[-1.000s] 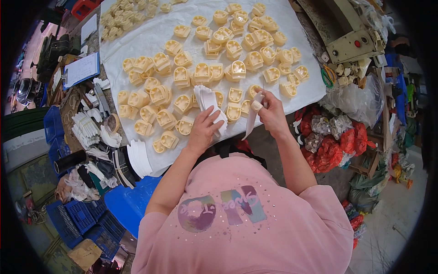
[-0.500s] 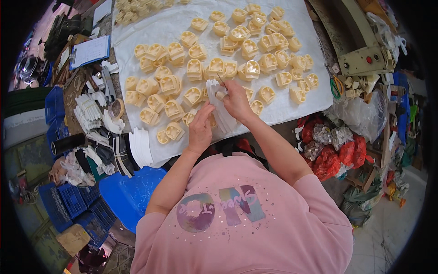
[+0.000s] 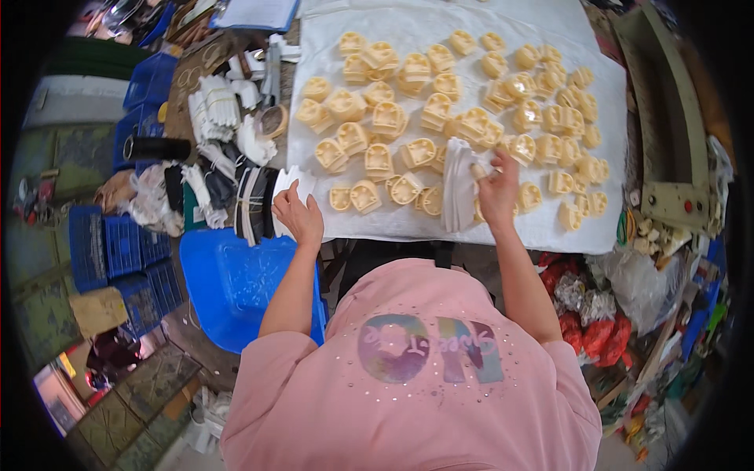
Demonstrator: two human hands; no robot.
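Tub (image 3: 236, 294), one, blue. First stack of white strips (image 3: 292, 179) under left hand (image 3: 301, 220), fingers half spread; can't tell if gripping. Cream moulded pieces (image 3: 378, 162), dozens, overlapping, across white sheet (image 3: 361, 224). Second strip stack (image 3: 457, 188); right hand (image 3: 499, 188) just beside, fingers curled, hold unclear.

Strips (image 3: 458, 188) on cloth (image 3: 385, 224), parts (image 3: 436, 111) behind, tub (image 3: 243, 286) left

Beside the left edge of my bench (image 3: 377, 20) I have a clipboard (image 3: 255, 11) and a black cylinder (image 3: 157, 148), a blue tub (image 3: 224, 290) off the near corner; past the right edge, a red button (image 3: 689, 206) on metal casing (image 3: 664, 201) and red bags (image 3: 603, 347).
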